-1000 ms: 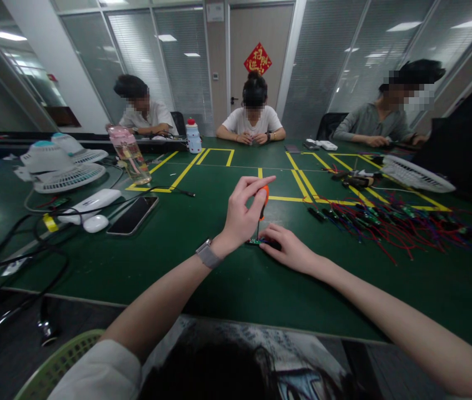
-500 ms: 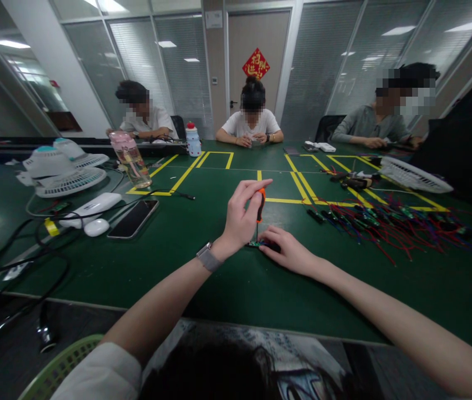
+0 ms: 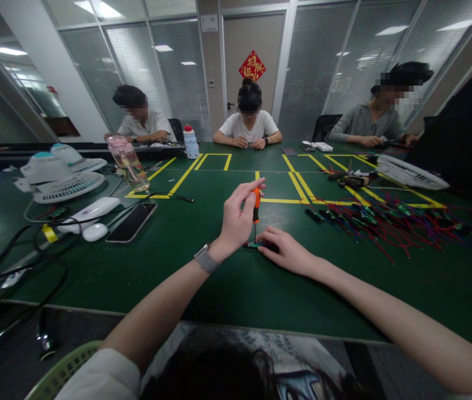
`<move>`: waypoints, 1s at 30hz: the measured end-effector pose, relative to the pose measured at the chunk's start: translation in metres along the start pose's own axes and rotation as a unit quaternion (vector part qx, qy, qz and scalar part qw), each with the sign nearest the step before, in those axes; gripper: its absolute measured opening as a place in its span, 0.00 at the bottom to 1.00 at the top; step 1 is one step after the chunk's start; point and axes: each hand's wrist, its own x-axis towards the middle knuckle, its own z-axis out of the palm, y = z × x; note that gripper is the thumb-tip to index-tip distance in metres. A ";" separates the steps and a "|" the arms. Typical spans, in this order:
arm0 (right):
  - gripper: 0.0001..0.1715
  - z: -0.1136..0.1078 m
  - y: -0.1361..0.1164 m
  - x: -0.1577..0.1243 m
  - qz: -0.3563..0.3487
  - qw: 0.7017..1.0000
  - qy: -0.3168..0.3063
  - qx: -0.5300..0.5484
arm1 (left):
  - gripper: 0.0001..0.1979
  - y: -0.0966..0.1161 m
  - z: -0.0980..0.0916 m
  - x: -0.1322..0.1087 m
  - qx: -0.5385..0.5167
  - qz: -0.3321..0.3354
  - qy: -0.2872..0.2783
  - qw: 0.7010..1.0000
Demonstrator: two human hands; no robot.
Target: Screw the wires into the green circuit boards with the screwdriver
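Observation:
My left hand (image 3: 238, 216) is closed around the handle of an orange and black screwdriver (image 3: 256, 206), the index finger lying over its top. The screwdriver stands nearly upright, its thin shaft pointing down to a small green circuit board (image 3: 251, 245) on the table. With bent fingers, my right hand (image 3: 282, 248) grips the right end of that board, low against the tabletop. Something dark, partly covered, lies under the right fingers. The exact spot where the screwdriver tip meets the board is too small to make out.
On the right lies a pile of small boards with red and blue wires (image 3: 381, 222). To the left are a phone (image 3: 131, 223), a white mouse-shaped object (image 3: 95, 229), black cables, a tilted pink-lidded bottle (image 3: 130, 166) and white fans (image 3: 67, 178). Three people sit across the green table (image 3: 169, 283).
The screwdriver has come more upright, and the fingers of my left hand have turned slightly around its handle. My right hand keeps its place on the board. The whole view has shifted slightly.

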 end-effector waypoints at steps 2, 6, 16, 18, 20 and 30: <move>0.06 0.000 0.000 0.000 0.001 1.000 0.001 0.002 | 0.15 -0.001 0.000 0.000 -0.009 -0.006 0.002 1.000; 0.06 0.002 0.002 0.000 0.000 1.000 0.001 0.002 | 0.12 -0.001 0.001 0.000 0.021 0.003 0.010 1.000; 0.06 0.001 0.002 -0.001 0.001 1.000 0.003 0.004 | 0.15 0.000 0.000 0.000 -0.013 -0.001 -0.012 1.000; 0.06 0.000 0.001 0.000 0.003 1.000 0.000 0.004 | 0.14 -0.001 0.001 0.000 -0.013 -0.007 -0.005 1.000; 0.06 0.000 0.001 0.000 0.004 1.000 -0.001 0.005 | 0.13 -0.002 0.001 0.000 0.007 -0.001 0.002 1.000; 0.06 0.001 0.003 -0.001 0.002 1.000 -0.001 0.000 | 0.13 0.002 0.000 0.001 0.030 0.018 -0.008 0.999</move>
